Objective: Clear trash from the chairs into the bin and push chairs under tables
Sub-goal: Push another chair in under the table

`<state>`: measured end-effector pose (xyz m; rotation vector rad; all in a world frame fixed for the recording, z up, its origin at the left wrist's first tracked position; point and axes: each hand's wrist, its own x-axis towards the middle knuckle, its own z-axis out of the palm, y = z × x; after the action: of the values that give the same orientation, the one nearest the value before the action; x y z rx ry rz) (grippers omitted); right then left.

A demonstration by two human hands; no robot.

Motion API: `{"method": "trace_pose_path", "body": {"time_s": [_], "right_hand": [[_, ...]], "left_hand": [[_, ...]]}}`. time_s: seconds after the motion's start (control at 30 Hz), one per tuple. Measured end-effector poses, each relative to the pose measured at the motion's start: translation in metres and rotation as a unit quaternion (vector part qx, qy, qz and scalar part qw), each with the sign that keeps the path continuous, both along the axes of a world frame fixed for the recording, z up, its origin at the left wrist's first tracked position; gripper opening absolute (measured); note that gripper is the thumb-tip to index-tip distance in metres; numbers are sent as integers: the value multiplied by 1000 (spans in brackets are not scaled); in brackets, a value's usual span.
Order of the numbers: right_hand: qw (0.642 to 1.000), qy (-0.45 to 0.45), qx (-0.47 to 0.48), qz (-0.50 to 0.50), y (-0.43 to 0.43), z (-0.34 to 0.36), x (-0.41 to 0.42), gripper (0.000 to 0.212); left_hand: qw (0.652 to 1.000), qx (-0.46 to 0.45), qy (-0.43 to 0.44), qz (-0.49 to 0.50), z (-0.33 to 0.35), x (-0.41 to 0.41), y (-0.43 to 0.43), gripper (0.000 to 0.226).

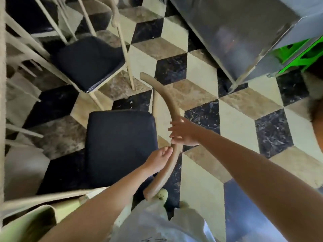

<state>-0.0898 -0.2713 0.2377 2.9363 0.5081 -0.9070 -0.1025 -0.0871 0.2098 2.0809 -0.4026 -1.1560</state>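
Tan and curved, the backrest rail of the near chair runs through the centre of the frame, its long axis going from an upper end at mid-frame down to a lower end near the bottom centre, bowed toward the right. The chair's dark padded seat lies to the left of the rail, so the chair faces the left edge of the frame.

A person's right hand wraps around the rail at about its middle, fingers curled over it. The left hand sits just below, thumb and fingers loosely bent against the rail's left side; whether it truly clamps the rail cannot be told.

A second chair with the same dark seat and pale legs stands in the upper left, partly under a table edge that runs down the left border. A metal-sided counter fills the upper right, with something bright green beneath it. The floor is a black, cream and brown cube-pattern tile.
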Motion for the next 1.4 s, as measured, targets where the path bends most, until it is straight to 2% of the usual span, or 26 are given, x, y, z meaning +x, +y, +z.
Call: {"method": "trace_pose_path", "body": {"time_s": [0.23,0.37,0.5,0.6,0.7,0.87,1.0,1.1,1.23,1.33,1.4], "right_hand": [[981,44,-13,190,-40,3,71,66],[955,30,32,294,-55,-4,104,72],[926,-17,85,368,-70,-14,115,57],[916,-17,94,390,-75,-13,124,53],[908,6,103,406,-76,-14,138,50],[898,47,70,432,-66,-21,161,53],[884,68,87,454,-65,-25,174,57],[880,82,98,458,-67,-23,179,58],[881,87,130,447,-69,-31,180,59],[879,77,164,441,-72,-36,181,55],[872,71,161,456,-71,-36,183,52]], "left_hand": [[991,29,-8,128,2,-5,-31,40],[979,27,-25,201,2,-21,-49,44],[962,130,-83,223,-2,-40,-66,57],[930,203,-148,268,-5,-48,-78,53],[913,223,-198,279,-3,-50,-86,47],[912,233,-214,261,-7,-51,-84,47],[915,210,-218,268,-10,-53,-83,48],[901,208,-260,279,-15,-56,-81,59],[901,236,-215,293,-19,-54,-83,63],[893,259,-169,327,-14,-44,-88,74],[887,287,-125,340,-10,-38,-93,67]]}}
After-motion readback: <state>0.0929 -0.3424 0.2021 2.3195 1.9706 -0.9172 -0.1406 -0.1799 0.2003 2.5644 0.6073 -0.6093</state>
